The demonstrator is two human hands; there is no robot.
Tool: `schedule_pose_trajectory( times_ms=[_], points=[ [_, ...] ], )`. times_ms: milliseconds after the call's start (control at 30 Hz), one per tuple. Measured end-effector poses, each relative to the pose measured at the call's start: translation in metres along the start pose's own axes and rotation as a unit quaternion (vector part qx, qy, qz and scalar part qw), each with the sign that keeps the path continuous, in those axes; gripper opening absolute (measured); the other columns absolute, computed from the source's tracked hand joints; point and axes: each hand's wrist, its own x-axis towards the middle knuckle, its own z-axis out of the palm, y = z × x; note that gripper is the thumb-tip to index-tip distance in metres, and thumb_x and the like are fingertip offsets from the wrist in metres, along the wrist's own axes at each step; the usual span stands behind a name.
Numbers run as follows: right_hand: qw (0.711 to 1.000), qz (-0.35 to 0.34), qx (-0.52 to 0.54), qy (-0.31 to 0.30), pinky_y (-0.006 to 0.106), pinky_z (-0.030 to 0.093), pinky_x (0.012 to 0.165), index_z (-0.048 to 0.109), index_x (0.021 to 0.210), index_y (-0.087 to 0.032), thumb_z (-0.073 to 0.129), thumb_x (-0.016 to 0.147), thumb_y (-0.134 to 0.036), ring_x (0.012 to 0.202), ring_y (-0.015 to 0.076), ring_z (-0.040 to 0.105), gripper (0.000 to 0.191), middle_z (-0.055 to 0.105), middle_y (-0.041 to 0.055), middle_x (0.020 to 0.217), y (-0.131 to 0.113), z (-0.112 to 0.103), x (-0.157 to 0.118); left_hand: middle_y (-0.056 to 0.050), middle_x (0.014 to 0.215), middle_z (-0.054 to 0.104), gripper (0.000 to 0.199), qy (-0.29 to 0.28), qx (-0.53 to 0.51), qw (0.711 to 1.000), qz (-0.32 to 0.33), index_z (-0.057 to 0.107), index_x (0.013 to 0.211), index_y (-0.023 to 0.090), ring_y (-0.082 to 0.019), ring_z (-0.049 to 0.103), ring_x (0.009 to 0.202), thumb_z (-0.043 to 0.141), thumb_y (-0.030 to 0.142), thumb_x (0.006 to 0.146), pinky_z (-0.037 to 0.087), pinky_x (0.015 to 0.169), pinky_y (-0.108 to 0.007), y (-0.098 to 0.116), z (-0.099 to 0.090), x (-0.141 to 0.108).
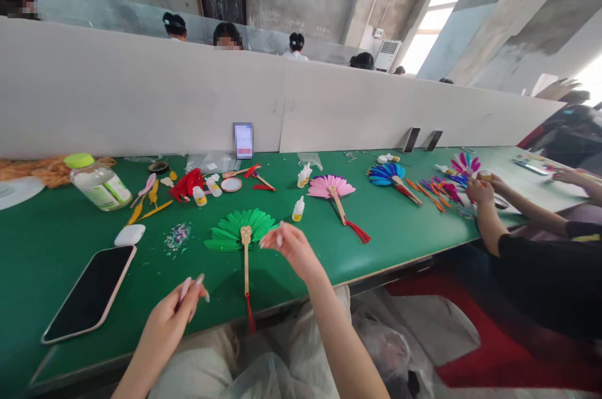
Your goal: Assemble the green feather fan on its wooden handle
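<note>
A green feather fan lies on the table before me, with a light wooden handle and a red tassel hanging over the front edge. Just right of its feathers hovers my right hand, its fingers curled in a loose pinch. My left hand is near the table edge, left of the handle, thumb and fingers drawn together. Whatever either hand may hold is too small to make out. Purple and white flakes lie left of the fan. A small white glue bottle stands behind my right hand.
Left are a phone, a white case and a green-lidded jar. Behind lie red feathers and more glue bottles. Right are a pink fan, a blue fan and a co-worker's hands. A white partition runs behind.
</note>
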Motion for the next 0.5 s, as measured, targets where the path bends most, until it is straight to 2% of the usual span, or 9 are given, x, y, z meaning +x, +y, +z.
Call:
schedule_pose_trajectory(
  times_ms=[100, 200, 300, 367, 433, 500],
  points=[
    [0.981, 0.116, -0.082, -0.134, 0.03, 0.045, 0.075, 0.053, 0.063, -0.014, 0.055, 0.076, -0.055, 0.075, 0.0164, 0.061, 0.043, 0.064, 0.0058, 0.073, 0.01, 0.02, -0.025, 0.002, 0.052, 0.049, 0.051, 0.003, -0.084, 0.995, -0.049, 0.06, 0.078, 0.015, -0.008, 0.037, 0.04, 0.052, 0.064, 0.067, 0.028, 0.036, -0.019, 0.009, 0.006, 0.006],
    [0.95, 0.195, -0.131, -0.206, 0.026, 0.043, 0.067, 0.054, 0.064, -0.013, 0.058, 0.07, -0.058, 0.067, 0.0129, 0.057, 0.045, 0.062, 0.003, 0.067, 0.029, 0.03, -0.042, -0.003, 0.071, 0.063, 0.047, -0.037, -0.157, 0.985, -0.065, 0.059, 0.09, 0.015, -0.005, 0.035, 0.037, 0.053, 0.058, 0.072, 0.027, 0.034, -0.018, 0.026, 0.022, 0.014],
    [0.935, 0.232, -0.126, -0.236, 0.024, 0.042, 0.067, 0.052, 0.063, -0.014, 0.058, 0.066, -0.061, 0.07, 0.0124, 0.056, 0.048, 0.06, 0.002, 0.069, 0.046, 0.037, -0.05, -0.012, 0.106, 0.063, 0.041, -0.132, -0.23, 0.96, -0.087, 0.058, 0.093, 0.016, -0.001, 0.034, 0.034, 0.05, 0.053, 0.077, 0.025, 0.032, -0.016, 0.047, 0.045, 0.025],
    [0.926, 0.239, -0.119, -0.268, 0.023, 0.042, 0.069, 0.053, 0.063, -0.013, 0.058, 0.064, -0.062, 0.072, 0.0116, 0.055, 0.049, 0.06, 0.0025, 0.073, 0.052, 0.042, -0.052, -0.016, 0.112, 0.061, 0.039, -0.226, -0.267, 0.932, -0.1, 0.058, 0.099, 0.017, 0.001, 0.03, 0.031, 0.046, 0.049, 0.081, 0.019, 0.029, -0.015, 0.06, 0.06, 0.034],
    [0.916, 0.246, -0.106, -0.298, 0.022, 0.042, 0.07, 0.054, 0.063, -0.013, 0.059, 0.063, -0.062, 0.073, 0.0109, 0.055, 0.049, 0.06, 0.0029, 0.076, 0.051, 0.045, -0.053, -0.018, 0.115, 0.059, 0.035, -0.319, -0.305, 0.89, -0.114, 0.059, 0.102, 0.017, 0.003, 0.027, 0.029, 0.046, 0.043, 0.083, 0.013, 0.028, -0.015, 0.07, 0.069, 0.042],
    [0.916, 0.248, -0.097, -0.3, 0.023, 0.042, 0.072, 0.055, 0.064, -0.013, 0.06, 0.065, -0.059, 0.074, 0.011, 0.056, 0.046, 0.06, 0.0032, 0.076, 0.047, 0.043, -0.053, -0.019, 0.116, 0.058, 0.03, -0.375, -0.346, 0.851, -0.127, 0.061, 0.102, 0.015, 0.005, 0.023, 0.03, 0.047, 0.036, 0.084, 0.012, 0.028, -0.015, 0.076, 0.071, 0.05]
  ],
)
